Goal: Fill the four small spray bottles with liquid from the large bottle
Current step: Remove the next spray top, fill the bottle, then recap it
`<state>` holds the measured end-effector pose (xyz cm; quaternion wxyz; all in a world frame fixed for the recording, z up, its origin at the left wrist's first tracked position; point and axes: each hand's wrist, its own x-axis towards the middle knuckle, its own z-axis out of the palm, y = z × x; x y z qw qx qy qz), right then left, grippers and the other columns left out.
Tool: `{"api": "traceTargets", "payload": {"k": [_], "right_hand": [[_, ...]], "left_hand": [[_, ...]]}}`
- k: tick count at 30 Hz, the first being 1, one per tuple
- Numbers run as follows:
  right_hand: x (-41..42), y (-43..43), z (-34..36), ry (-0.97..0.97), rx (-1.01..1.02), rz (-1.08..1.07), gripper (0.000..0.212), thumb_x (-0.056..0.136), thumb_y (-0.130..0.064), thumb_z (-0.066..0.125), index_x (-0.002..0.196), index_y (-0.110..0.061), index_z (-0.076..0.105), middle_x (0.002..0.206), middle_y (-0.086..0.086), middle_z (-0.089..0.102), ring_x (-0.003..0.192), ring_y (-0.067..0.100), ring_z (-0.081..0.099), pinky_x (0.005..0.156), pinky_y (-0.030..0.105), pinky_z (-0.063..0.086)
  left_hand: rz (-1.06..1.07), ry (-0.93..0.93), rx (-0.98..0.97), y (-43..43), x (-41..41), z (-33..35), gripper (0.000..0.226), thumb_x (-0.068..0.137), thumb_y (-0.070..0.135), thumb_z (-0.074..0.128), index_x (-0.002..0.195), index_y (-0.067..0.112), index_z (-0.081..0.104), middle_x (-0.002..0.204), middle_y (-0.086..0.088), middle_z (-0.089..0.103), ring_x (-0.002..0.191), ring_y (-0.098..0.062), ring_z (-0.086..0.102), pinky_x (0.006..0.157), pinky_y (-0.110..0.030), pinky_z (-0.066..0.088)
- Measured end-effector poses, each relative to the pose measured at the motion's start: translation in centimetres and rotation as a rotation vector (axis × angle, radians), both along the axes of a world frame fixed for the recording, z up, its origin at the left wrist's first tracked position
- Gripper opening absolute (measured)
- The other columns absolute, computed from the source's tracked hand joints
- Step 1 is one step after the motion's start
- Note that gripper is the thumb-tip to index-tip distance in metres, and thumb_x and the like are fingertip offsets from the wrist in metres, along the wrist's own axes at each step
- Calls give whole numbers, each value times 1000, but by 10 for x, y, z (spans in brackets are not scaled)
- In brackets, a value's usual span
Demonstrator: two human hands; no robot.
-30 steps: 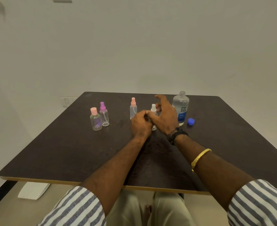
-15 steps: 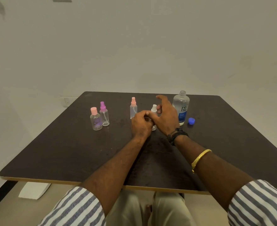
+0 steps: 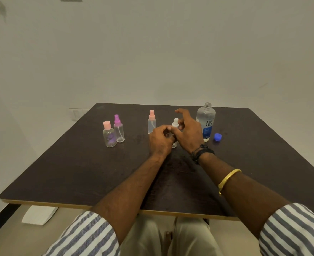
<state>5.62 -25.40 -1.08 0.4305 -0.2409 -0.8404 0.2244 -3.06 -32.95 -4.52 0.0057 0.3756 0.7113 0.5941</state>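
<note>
A small clear spray bottle with a white top (image 3: 175, 123) stands at the table's middle. My left hand (image 3: 160, 140) grips its body, hiding most of it. My right hand (image 3: 186, 131) pinches the white top with thumb and a finger while the other fingers spread upward. Behind my left hand stands a slim bottle with a peach spray top (image 3: 151, 122). At the left stand a round bottle with a pink cap (image 3: 109, 134) and a bottle with a purple spray top (image 3: 119, 129). The large clear bottle (image 3: 206, 121) with a blue label stands uncapped at the right.
The large bottle's blue cap (image 3: 217, 137) lies on the dark table (image 3: 60, 172) just right of it. A white wall rises close behind the far edge. A white block (image 3: 39, 215) lies on the floor at the left.
My right hand's fingers have shifted slightly around the white top. Both hands stay on the same bottle; nothing else has moved.
</note>
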Motion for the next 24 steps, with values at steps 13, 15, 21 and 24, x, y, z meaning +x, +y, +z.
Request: {"api": "traceTargets", "payload": {"k": [13,15,21,24], "right_hand": [[4,-11,8,33,0,129,66,90,-4,58,148,-27,39,116,10,70,97,25,67,87,46,58],[4,-12,10,50,-6,135,67,89,-4,58,149,-25,40,112,9,69,95,22,67,86,43,59],[3,-8,17,170,23,94,58,91,-12,60,144,-26,43,95,-5,66,90,8,64,80,36,58],[5,-6,28,263,42,74,51,93,-13,60,141,-22,46,95,-3,67,92,9,64,81,37,57]], "left_hand": [[-15,-28,15,-2,2,12,28,84,29,80,105,12,75,93,4,75,81,-5,68,69,-10,49],[-11,-31,19,-3,1,11,27,84,28,80,105,12,74,94,3,75,82,-5,68,72,-15,54],[-22,-59,-11,-6,-1,10,36,78,32,84,107,13,73,96,4,74,83,-4,68,76,-23,58],[-31,-73,-14,-7,2,12,36,75,28,88,105,14,74,90,7,72,81,-6,68,76,-22,57]]}}
